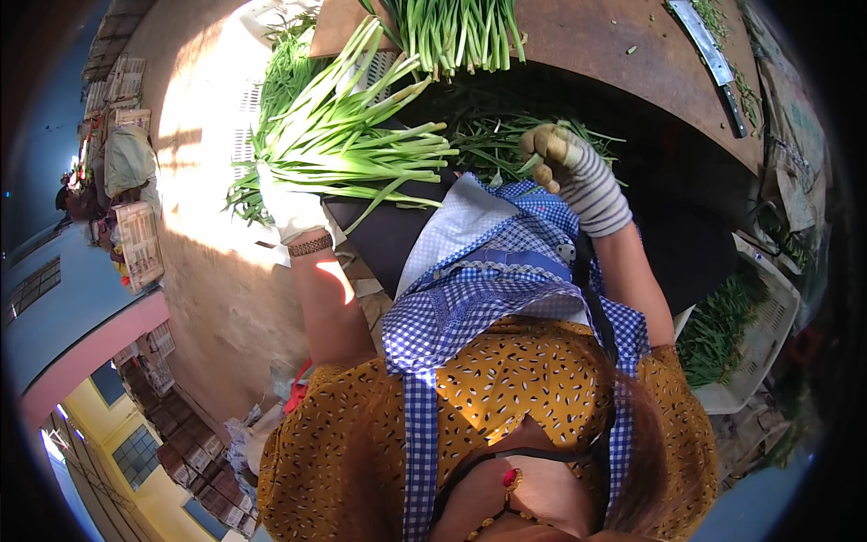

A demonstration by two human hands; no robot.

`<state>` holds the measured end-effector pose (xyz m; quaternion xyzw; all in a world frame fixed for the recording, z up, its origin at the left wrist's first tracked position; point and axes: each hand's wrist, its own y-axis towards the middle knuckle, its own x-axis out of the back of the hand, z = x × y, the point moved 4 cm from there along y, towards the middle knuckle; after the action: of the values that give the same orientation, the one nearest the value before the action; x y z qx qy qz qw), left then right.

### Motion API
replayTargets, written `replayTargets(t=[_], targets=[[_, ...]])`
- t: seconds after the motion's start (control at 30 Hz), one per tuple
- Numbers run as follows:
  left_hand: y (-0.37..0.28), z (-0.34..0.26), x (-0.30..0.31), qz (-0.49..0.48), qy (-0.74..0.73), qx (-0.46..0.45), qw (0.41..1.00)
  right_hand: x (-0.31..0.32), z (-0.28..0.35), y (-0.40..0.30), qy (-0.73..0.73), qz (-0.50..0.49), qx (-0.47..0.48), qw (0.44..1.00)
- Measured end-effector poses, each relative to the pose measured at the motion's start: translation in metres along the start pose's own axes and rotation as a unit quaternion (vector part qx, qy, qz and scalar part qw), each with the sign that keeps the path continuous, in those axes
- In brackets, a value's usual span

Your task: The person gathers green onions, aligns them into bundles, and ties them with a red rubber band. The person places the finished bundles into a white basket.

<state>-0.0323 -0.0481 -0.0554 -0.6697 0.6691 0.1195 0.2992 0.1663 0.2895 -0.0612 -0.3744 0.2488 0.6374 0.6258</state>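
Note:
My left hand (292, 209), in a pale glove bright with sunlight, grips a large bunch of garlic chives (352, 146). The pale stem ends fan out to the right, above my dark-trousered thigh. My right hand (552, 159) wears a striped knit glove with yellowish-brown fingers, curled in. A green leaf (533, 162) shows between its thumb and fingers. Loose chive leaves (491, 146) lie in shadow below the table edge, close to this hand. Over my lap hangs a blue-checked apron (488, 264).
On the wooden table (609, 54) lie another chive bunch (460, 34) and a cleaver-like knife (708, 54) with a black handle, among green scraps. A crate of greens (762, 339) stands at the right. More greens (288, 74) sit at the left, and stacked crates (139, 244) line the wall.

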Motion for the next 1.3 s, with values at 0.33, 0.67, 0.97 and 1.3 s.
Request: replayTargets(t=[0.33,0.67,0.97,1.3], targets=[[-0.014,0.005,-0.066,0.089,-0.046,-0.039,0.994,-0.086,-0.050,0.017,-0.063,-0.010,-0.132,0.989],[-0.024,0.008,-0.072,0.023,-0.025,-0.060,0.998,-0.016,-0.030,-0.024,-0.070,-0.076,-0.109,0.989],[-0.016,0.000,-0.057,0.073,-0.031,-0.018,0.997,0.004,-0.009,-0.007,-0.796,-0.163,-0.081,0.578],[-0.017,-0.007,-0.058,0.042,-0.033,-0.067,0.996,-0.034,-0.050,0.026,-0.542,-0.026,-0.089,0.836]])
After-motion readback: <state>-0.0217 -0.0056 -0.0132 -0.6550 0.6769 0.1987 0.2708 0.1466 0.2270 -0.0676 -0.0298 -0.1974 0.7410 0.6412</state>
